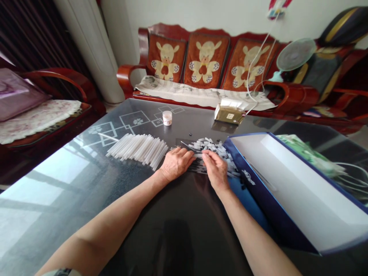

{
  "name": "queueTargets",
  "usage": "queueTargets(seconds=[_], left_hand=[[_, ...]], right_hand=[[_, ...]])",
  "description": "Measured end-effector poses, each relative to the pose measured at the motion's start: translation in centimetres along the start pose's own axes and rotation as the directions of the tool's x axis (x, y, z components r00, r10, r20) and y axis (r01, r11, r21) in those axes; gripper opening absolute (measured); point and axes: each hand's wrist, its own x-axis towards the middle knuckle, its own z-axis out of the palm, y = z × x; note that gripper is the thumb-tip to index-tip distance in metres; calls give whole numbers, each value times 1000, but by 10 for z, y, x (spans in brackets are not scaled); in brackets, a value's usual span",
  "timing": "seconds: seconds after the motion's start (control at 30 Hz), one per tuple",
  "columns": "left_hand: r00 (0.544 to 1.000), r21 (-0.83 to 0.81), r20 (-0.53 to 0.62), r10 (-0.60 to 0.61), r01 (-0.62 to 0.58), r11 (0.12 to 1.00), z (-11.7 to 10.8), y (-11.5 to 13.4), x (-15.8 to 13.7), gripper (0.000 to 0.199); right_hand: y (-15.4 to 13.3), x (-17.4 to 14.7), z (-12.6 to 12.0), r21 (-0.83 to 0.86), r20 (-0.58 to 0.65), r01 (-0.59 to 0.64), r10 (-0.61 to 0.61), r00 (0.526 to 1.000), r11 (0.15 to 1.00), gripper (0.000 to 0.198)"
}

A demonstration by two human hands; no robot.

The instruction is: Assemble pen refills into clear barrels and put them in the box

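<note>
My left hand (177, 163) is closed, its fingers pressed together over the table, and what they hold is hidden. Close by on the right, my right hand (215, 168) pinches a small whitish piece (198, 155) between thumb and fingertips. A thin dark pointed stick (186, 145) shows just beyond the left fingers. Behind and beside the right hand spreads a heap of small translucent white plastic pieces (211, 145), some with dark parts. Left of my left hand, many slim white tubes (138, 147) lie side by side in a row.
A long blue box with a white inside (287, 184) stands open at the right, near my right forearm. Green-and-white plastic packaging (312, 153) lies beyond it. A small white cup (167, 118) and a tissue pack (229, 114) stand farther back on the dark glossy table (138, 237).
</note>
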Motion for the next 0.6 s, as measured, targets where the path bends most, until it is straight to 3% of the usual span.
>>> queueTargets(seconds=[0.13, 0.33, 0.6], left_hand=[[998, 28, -51, 29, -27, 999, 2, 5, -1, 28], [997, 89, -83, -11, 18, 996, 0, 8, -1, 33], [998, 136, -61, -11, 19, 990, 2, 7, 0, 37]], right_hand=[[6, -4, 11, 140, -77, -102, 113, 991, 985, 40], [5, -5, 16, 311, -50, -255, 283, 958, 916, 41], [4, 3, 15, 255, -4, -214, 222, 975, 943, 35]])
